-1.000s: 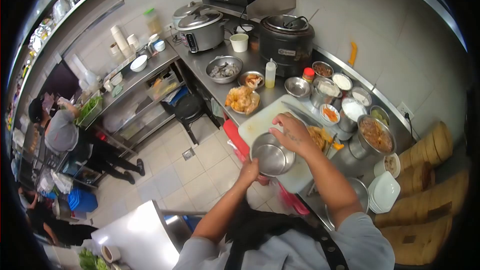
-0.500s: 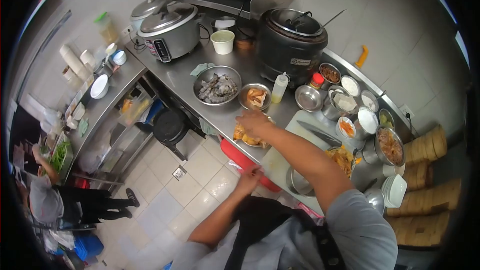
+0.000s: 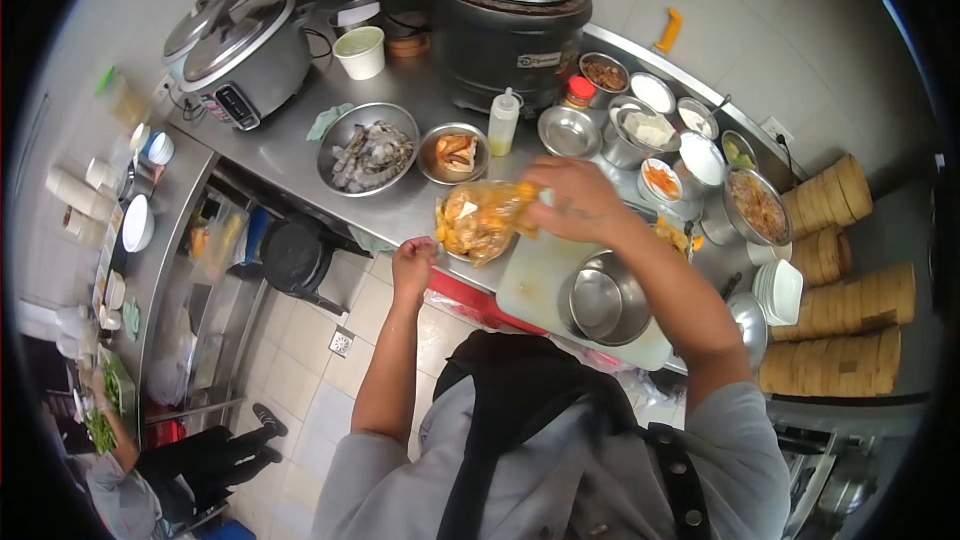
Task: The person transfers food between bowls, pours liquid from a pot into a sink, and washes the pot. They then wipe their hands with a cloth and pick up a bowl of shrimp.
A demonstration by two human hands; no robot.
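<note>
At the far left, green leaves (image 3: pixel 105 405) are being handled by another person (image 3: pixel 125 490). On the steel surface (image 3: pixel 280 145), a grey rice cooker (image 3: pixel 245 60) is set towards the back, and a wide bowl of shrimp (image 3: pixel 370 150) is placed nearer the front edge. The left hand (image 3: pixel 410 265) is held up just in front of that edge; its fingers are curled, but whether they are fully closed cannot be told. Just to its right, a clear bag of orange food (image 3: pixel 482 222) is held low near the edge, behind which a small steel bowl (image 3: pixel 455 153) and a squeeze bottle (image 3: pixel 503 123) are placed. Whether the bag's underside is supported cannot be told. The bag's gathered end is gripped by the fingers of the right hand (image 3: pixel 575 198), which is held above the cutting board (image 3: pixel 532 285). On the board, a larger steel bowl (image 3: pixel 605 300) is set. Farther right, a bowl of shredded food (image 3: pixel 757 205) and stacked bamboo steamers (image 3: pixel 850 305) are seen.
</note>
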